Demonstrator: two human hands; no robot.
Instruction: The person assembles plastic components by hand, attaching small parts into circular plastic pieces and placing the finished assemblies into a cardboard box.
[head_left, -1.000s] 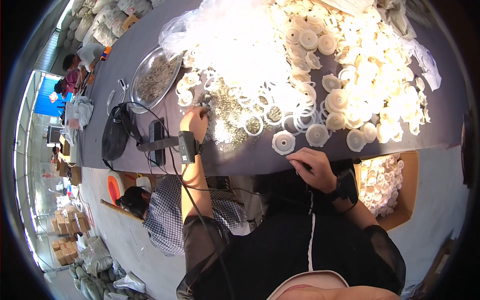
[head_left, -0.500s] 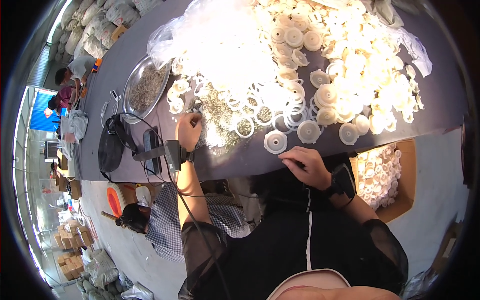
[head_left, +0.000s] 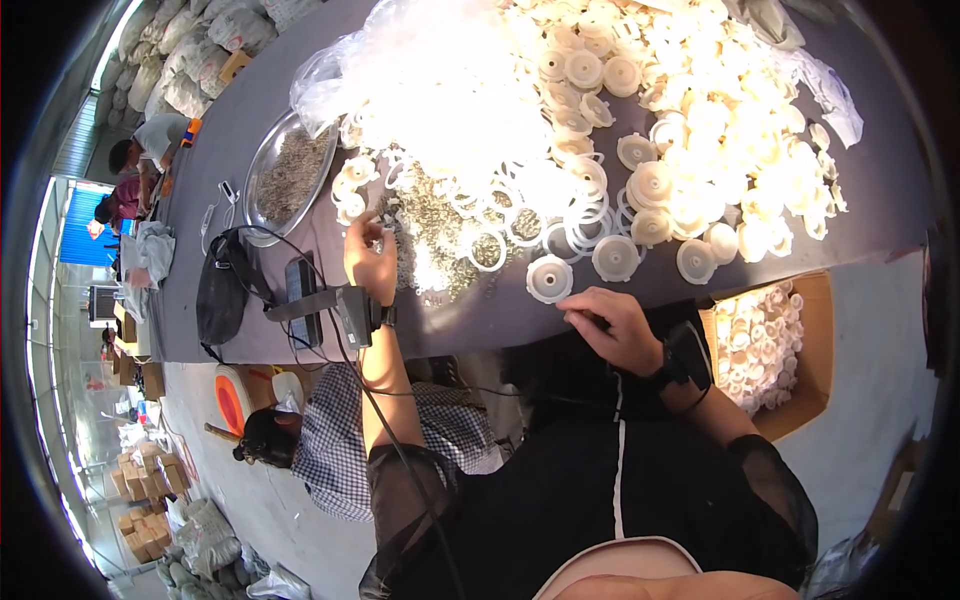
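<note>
My left hand (head_left: 370, 258) reaches over the grey table (head_left: 240, 130), its fingertips pinched at the edge of a scatter of small metal parts (head_left: 430, 230) and white rings (head_left: 490, 250). Whether it grips a piece is too small to tell. My right hand (head_left: 612, 325) rests at the table's near edge with fingers curled, just below a white plastic disc (head_left: 549, 278). A big heap of white discs and caps (head_left: 690, 130) covers the table's right half. Both wrists wear black bands with cables.
A round metal tray (head_left: 285, 180) of small parts sits at the left, beside a black bag (head_left: 222, 290) and a phone (head_left: 300, 300). A cardboard box (head_left: 775, 340) of white parts stands at my right. A person in a checked shirt (head_left: 340, 440) crouches below the table; other people sit far left.
My left hand has moved forward and left, from the table edge into the scatter of small parts. My right hand has stayed at the near edge.
</note>
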